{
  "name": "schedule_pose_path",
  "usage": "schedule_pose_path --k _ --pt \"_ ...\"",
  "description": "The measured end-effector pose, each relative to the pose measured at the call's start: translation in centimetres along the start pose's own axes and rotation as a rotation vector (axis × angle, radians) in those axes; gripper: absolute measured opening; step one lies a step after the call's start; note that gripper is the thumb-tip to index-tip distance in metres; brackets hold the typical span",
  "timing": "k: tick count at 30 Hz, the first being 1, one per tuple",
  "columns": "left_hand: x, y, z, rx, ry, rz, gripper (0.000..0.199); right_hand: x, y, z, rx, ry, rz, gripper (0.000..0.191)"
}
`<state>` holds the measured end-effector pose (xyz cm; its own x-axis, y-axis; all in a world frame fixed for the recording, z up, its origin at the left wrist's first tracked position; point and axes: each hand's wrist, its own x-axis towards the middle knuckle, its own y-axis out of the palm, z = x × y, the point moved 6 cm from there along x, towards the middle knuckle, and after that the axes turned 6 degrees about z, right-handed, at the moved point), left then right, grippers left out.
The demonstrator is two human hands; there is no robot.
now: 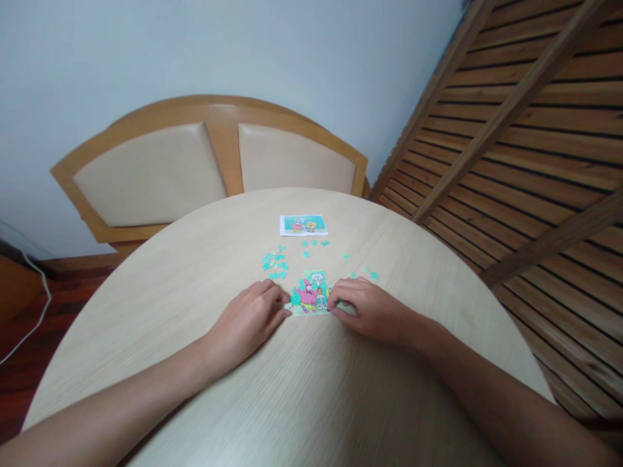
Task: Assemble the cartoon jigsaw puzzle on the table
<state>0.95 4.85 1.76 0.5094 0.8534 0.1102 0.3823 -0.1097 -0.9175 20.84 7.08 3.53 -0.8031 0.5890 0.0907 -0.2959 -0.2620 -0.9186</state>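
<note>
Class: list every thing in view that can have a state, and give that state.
Jigsaw puzzle: partly assembled, partly covered
Loose pieces: scattered, some bunched together
Picture sheet: flat, picture side up
Left hand: fingers bent, at puzzle's left edge
Right hand: fingers bent, over puzzle's right side
White cable: slack, curved

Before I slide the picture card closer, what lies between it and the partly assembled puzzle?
Several loose puzzle pieces lie there, in the head view.
</note>
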Motion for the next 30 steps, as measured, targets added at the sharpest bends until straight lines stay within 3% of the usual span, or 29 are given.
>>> schedule_pose_path --k 6,17,30 --pt "0.11 -0.14 -0.41 0.03 -0.009 0.036 0.007 -0.15 0.23 0.17 0.024 -0.071 -0.023 0.018" --pt "0.26 -0.2 -0.64 0.012 -0.069 0.102 0.009 -0.23 0.59 -0.05 0.018 -0.064 -0.005 0.024" --pt "-0.03 -0.39 -0.98 0.022 0.002 0.06 0.015 -0.33 0.65 -0.11 0.025 -0.069 -0.004 0.025"
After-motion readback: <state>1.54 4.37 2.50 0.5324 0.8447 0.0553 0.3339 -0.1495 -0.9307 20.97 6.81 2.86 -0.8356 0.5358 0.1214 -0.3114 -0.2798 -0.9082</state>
